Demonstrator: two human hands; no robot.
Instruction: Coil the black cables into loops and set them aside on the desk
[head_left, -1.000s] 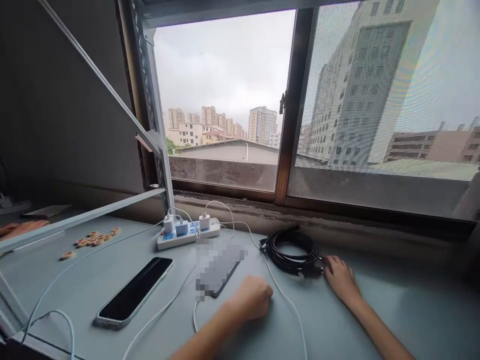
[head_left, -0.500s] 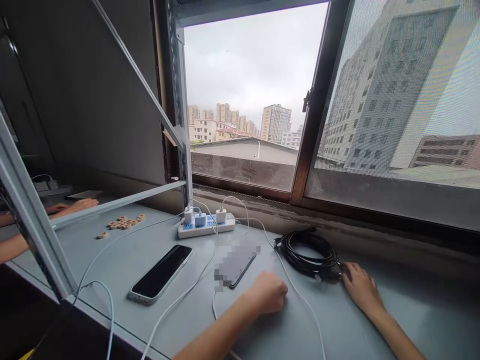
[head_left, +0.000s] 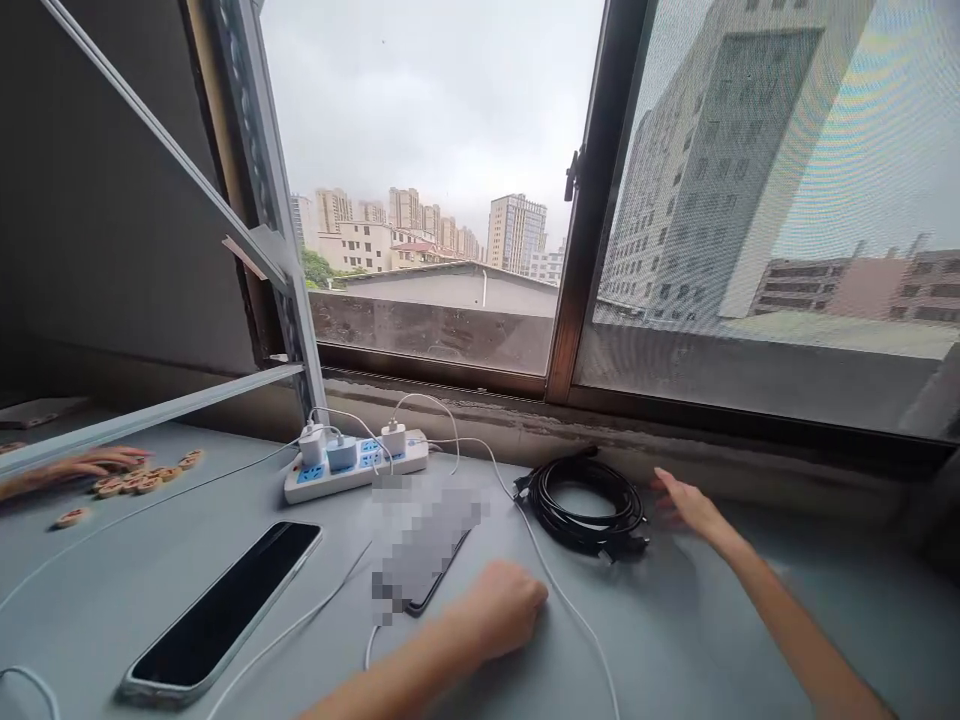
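My left hand point(head_left: 511, 607) rests as a fist on the grey tabletop, its fingers curled under. It lies just right of a phone point(head_left: 439, 575) whose screen is blurred out by pixelation. No object shows in the fist, though its inside is hidden. A coiled black cable point(head_left: 551, 525) lies near the window wall, with its connector ends at the front right and left. Right of the coil, my right hand point(head_left: 691, 507) is lifted and slightly smeared by motion. Its fingers are stretched out and apart from the cable, with nothing visible in them.
A white power strip point(head_left: 356, 471) with several plugged chargers stands by the wall. A second phone point(head_left: 225, 610) lies at the front left. White charging cords point(head_left: 566, 603) cross the tabletop. At far left another person's hand point(head_left: 97, 462) reaches over round wooden pieces point(head_left: 142, 480), behind a metal frame point(head_left: 161, 412).
My right hand has left the coil's right end and risen off the table. The view has swung right and closer. The other person's hand has moved to the wooden pieces.
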